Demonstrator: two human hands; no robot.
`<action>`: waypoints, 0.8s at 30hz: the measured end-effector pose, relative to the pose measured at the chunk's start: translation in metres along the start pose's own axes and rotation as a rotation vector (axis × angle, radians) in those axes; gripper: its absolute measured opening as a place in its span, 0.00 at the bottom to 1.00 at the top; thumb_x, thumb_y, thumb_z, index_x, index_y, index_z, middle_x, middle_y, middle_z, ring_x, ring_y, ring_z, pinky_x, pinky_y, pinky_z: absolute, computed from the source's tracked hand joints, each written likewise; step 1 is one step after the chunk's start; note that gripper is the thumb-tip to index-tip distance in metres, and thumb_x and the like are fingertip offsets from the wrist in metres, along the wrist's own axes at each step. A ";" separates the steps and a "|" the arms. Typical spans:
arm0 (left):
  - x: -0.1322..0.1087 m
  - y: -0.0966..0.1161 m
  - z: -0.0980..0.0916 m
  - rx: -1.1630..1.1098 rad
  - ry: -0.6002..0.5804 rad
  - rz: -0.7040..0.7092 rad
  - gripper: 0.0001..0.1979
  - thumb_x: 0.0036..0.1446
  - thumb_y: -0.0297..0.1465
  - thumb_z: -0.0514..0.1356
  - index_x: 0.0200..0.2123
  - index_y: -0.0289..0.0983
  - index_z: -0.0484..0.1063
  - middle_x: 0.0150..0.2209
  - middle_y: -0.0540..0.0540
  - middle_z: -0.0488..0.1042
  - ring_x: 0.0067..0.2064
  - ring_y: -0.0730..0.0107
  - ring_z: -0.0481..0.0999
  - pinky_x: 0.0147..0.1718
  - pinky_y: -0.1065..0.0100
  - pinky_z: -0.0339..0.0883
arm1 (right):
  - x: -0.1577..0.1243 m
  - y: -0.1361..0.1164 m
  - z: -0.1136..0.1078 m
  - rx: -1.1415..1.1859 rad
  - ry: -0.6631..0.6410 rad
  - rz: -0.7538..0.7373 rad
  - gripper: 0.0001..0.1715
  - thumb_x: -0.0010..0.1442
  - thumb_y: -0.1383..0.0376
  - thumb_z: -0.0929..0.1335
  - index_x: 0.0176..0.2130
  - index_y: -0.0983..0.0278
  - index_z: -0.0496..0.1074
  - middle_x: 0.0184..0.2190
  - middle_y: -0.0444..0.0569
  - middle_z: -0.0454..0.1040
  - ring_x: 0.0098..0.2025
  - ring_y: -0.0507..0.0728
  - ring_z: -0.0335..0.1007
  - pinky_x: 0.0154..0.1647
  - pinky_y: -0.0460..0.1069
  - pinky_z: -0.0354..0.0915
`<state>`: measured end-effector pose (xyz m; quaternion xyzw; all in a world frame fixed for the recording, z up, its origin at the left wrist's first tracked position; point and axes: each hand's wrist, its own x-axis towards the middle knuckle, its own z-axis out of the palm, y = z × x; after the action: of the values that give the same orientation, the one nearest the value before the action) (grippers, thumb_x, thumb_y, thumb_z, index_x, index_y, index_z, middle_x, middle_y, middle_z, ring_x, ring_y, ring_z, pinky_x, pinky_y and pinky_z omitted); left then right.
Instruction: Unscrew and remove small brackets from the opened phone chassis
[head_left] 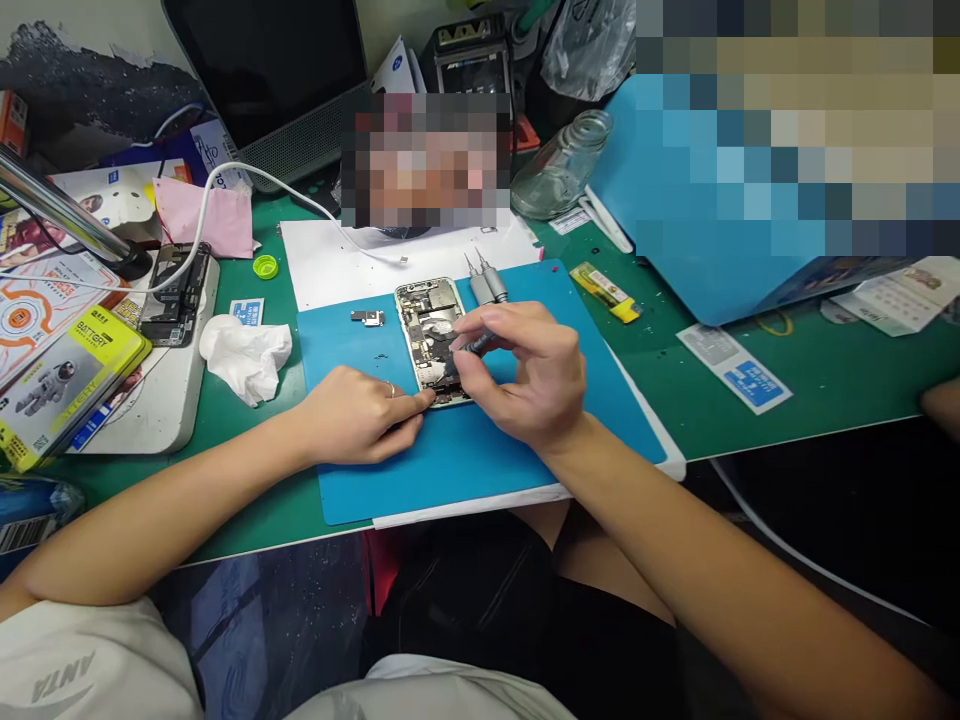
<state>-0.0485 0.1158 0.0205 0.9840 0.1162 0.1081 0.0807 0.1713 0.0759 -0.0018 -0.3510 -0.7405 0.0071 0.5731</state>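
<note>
An opened phone (429, 322) with its insides bare lies on a blue work mat (465, 450). My left hand (360, 412) rests on the mat with fingers curled, fingertips pressed to the phone's lower left edge. My right hand (529, 375) is closed around a grey screwdriver (474, 345) whose tip points into the phone's lower part. Two more grey screwdrivers (486, 282) lie at the mat's top beside the phone. A small metal part (367, 318) sits on the mat left of the phone.
A crumpled white tissue (247, 355), another opened phone (174, 295) on a white pad, a yellow battery box (67, 385), a glass jar (562, 165), a yellow bottle cap (265, 266) and a white cable (300, 195) lie on the green desk (825, 370). A monitor (277, 70) stands behind.
</note>
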 end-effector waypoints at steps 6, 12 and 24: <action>0.000 0.000 0.000 0.007 0.017 0.013 0.18 0.71 0.33 0.50 0.53 0.36 0.77 0.26 0.50 0.79 0.24 0.72 0.76 0.21 0.64 0.54 | 0.001 0.000 -0.001 -0.026 -0.015 -0.110 0.38 0.59 0.74 0.70 0.65 0.56 0.61 0.47 0.51 0.79 0.43 0.60 0.81 0.35 0.53 0.81; -0.001 0.000 0.000 0.009 0.050 0.022 0.17 0.70 0.32 0.51 0.52 0.35 0.77 0.26 0.50 0.79 0.23 0.72 0.76 0.21 0.64 0.54 | 0.002 -0.001 0.000 -0.047 -0.009 -0.074 0.39 0.60 0.76 0.70 0.65 0.55 0.60 0.45 0.51 0.80 0.42 0.59 0.82 0.37 0.53 0.82; -0.002 0.000 -0.001 0.000 0.013 0.007 0.17 0.71 0.32 0.50 0.52 0.36 0.76 0.27 0.50 0.80 0.25 0.72 0.77 0.22 0.65 0.56 | 0.001 0.001 0.005 -0.018 0.000 -0.087 0.38 0.60 0.76 0.69 0.65 0.58 0.59 0.47 0.53 0.77 0.41 0.58 0.81 0.37 0.53 0.81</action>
<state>-0.0504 0.1158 0.0208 0.9837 0.1132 0.1148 0.0796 0.1675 0.0791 -0.0030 -0.3234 -0.7550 -0.0245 0.5699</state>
